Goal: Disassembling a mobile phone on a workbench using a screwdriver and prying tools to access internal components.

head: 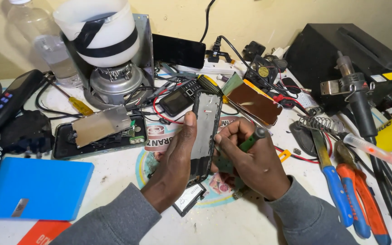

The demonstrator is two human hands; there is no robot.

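At frame centre, the left hand [174, 161] grips an opened phone frame [203, 131]; the right hand [249, 161] clasps a green screwdriver [249, 141] against it.

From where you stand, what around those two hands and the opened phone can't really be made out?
All in the head view:
- Screwdriver tip: hidden behind the right hand.
- Phone frame lower end: covered by the left hand.
- Small battery: partly under the left wrist.
- Pliers handles: cut off by the bottom edge.
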